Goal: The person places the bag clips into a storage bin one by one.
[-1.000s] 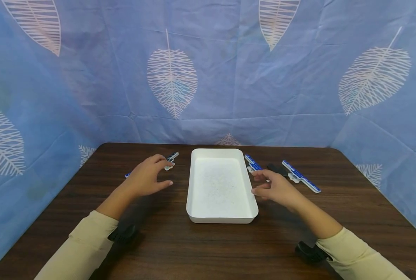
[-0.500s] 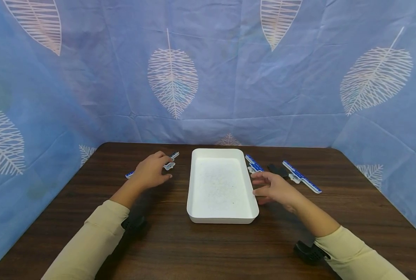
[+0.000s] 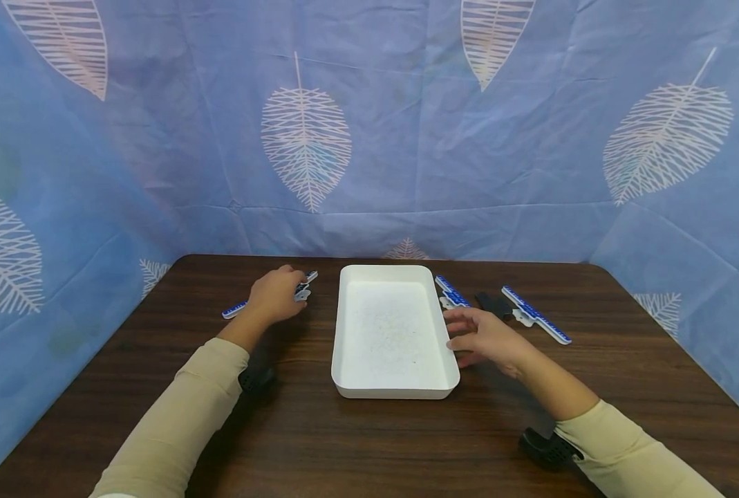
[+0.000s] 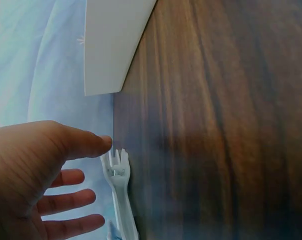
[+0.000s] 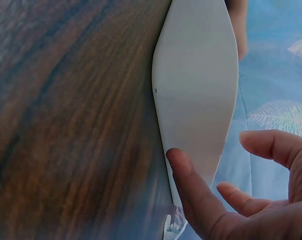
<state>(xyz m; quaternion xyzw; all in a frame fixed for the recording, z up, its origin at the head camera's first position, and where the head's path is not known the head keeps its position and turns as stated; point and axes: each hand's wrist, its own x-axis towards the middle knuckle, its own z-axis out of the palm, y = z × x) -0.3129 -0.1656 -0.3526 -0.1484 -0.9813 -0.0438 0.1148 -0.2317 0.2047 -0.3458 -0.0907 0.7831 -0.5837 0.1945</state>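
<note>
My left hand (image 3: 276, 296) is over a long blue-and-white ruler clip (image 3: 235, 308) left of the tray. In the left wrist view, the thumb and fingers are spread beside the clip's pale lever (image 4: 122, 200), with a gap between them. A white rectangular tray (image 3: 395, 391) rests mid-table. My right hand (image 3: 484, 339) stays by its right wall, fingers loosely bent and holding nothing. One fingertip overlaps the tray's side (image 5: 193, 95) in the right wrist view. Just beyond that hand lies another blue ruler clip (image 3: 451, 290), partly hidden by it.
A third blue ruler clip (image 3: 537, 315) lies farther right on the dark wooden table (image 3: 369, 449). Beside it sits a black flat object (image 3: 492, 303). Behind the table hangs a blue cloth (image 3: 369, 173) with white leaf prints.
My left hand has moved slightly right and away from me, lower over the ruler clip, uncovering more of its left end. The right hand has barely shifted; tray and clips stay put.
</note>
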